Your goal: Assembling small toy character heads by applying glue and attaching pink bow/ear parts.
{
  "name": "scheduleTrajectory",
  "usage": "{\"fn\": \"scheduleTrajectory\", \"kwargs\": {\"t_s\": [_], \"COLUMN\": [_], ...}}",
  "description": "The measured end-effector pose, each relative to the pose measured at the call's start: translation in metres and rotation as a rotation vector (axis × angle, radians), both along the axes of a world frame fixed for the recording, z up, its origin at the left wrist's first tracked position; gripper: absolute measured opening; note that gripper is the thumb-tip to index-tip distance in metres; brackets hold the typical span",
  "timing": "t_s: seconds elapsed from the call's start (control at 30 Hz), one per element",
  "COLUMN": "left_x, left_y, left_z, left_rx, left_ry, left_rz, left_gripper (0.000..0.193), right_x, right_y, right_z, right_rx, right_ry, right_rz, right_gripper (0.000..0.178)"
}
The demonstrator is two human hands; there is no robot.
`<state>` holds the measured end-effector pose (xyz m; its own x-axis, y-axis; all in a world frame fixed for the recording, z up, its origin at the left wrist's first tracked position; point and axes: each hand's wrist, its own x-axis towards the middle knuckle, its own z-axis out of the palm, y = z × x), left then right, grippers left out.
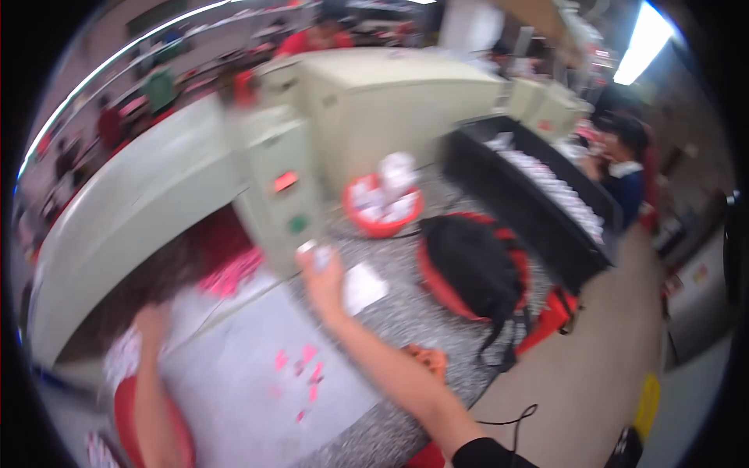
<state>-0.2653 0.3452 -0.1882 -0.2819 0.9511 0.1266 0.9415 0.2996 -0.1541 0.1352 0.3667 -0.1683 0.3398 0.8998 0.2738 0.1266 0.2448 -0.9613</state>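
Observation:
My right hand [324, 282] is raised in front of the pale green post of a machine. Its fingers are closed around a small whitish piece [321, 256], too blurred to name. My left hand [152, 321] reaches toward the machine's dark opening, close to a pile of white pieces [123, 360]; its fingers are smeared by motion. Beneath that pile is a red container [175, 425], partly behind my left forearm. A heap of pink pieces [234, 273] lies inside the opening. Several pink scraps [300, 370] are scattered over the pale work board [250, 413].
The machine's curved arm [140, 187] rises at left. Beyond my right hand stands a red basin [382, 228] of white bundles. A black bag [472, 261] and a long black crate [538, 203] of white pieces are farther right. A person [620, 164] sits beyond the crate.

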Motion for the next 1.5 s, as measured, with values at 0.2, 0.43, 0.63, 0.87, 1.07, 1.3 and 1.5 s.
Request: {"fn": "scheduleTrajectory", "kwargs": {"t_s": [0.2, 0.43, 0.63, 0.87, 1.07, 1.3, 1.5], "left_x": [0.107, 0.146, 0.168, 0.176, 0.181, 0.174, 0.169], "left_y": [-0.099, -0.181, -0.235, -0.271, -0.292, -0.325, -0.319], "left_z": [0.078, 0.071, 0.084, 0.087, 0.084, 0.066, 0.068], "left_rx": [0.483, 0.432, 0.32, 0.268, 0.304, 0.394, 0.417], "left_ry": [-0.322, -0.421, -0.297, -0.523, -0.584, -0.533, -0.621], "left_rz": [-0.171, -0.259, -0.463, -0.523, -0.479, -0.183, -0.215], "left_gripper": [0.017, 0.016, 0.024, 0.032, 0.036, 0.035, 0.032], "right_x": [-0.01, -0.002, 0.01, -0.008, 0.001, 0.006, -0.016], "right_y": [-0.007, -0.047, -0.114, -0.143, -0.135, -0.155, -0.183], "right_z": [0.035, 0.059, 0.039, 0.037, 0.04, 0.047, 0.08], "right_rx": [-0.043, -0.072, -0.143, -0.035, -0.186, -0.291, -0.338], "right_ry": [0.271, 0.194, -0.448, -0.444, -0.241, -0.234, -0.059], "right_rz": [0.139, 0.225, 0.38, 0.442, 0.409, 0.644, 0.929], "right_gripper": [0.03, 0.032, 0.024, 0.023, 0.026, 0.013, 0.024]}}
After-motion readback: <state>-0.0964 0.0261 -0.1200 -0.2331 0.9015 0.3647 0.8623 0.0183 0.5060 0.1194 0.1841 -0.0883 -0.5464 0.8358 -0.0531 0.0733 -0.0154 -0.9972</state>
